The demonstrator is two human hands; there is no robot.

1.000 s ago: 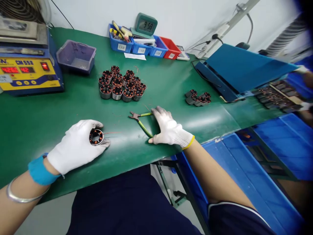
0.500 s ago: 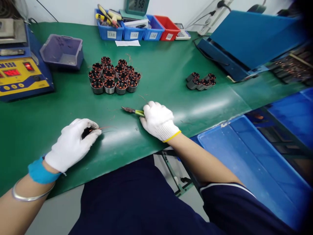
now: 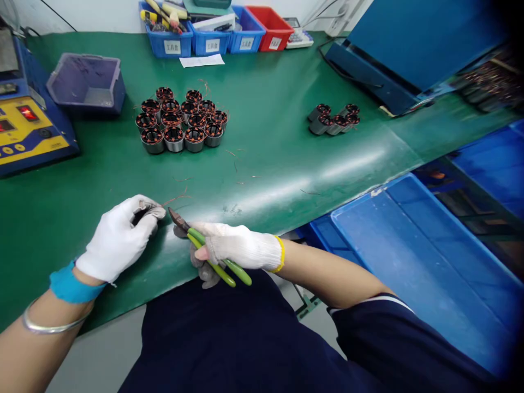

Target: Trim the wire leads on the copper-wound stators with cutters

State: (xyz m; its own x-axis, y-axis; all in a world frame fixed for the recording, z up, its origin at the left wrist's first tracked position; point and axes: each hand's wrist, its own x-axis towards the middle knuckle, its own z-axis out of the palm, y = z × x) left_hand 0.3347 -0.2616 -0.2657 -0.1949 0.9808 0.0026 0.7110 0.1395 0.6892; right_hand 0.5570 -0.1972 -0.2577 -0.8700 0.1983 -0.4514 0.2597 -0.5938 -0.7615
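My gloved left hand (image 3: 120,234) is closed around a motor stator, mostly hidden in the palm, only a dark part showing between thumb and fingers. Thin copper wire (image 3: 177,197) sticks out past its fingertips. My right hand (image 3: 233,245), gloved in white, grips wire cutters (image 3: 213,256) with green handles. Their dark jaws point up and left, close beside the left fingertips and the wire. Beyond my hands, a group of stators (image 3: 173,139) with copper windings stands upright on the green table (image 3: 262,158). Several more stators (image 3: 338,124) form a smaller group on the right.
Wire scraps (image 3: 231,154) lie on the table. A purple bin (image 3: 88,87) and a yellow-blue machine (image 3: 36,131) are at the left. Tool boxes (image 3: 210,43) line the back, next to a red box (image 3: 270,30). Blue equipment (image 3: 409,49) and a blue tray (image 3: 393,234) are right.
My right hand has swung back toward me and left and turned over, bringing the wire cutters beside my left fingertips. More wire scraps show on the table. The view has shifted slightly.
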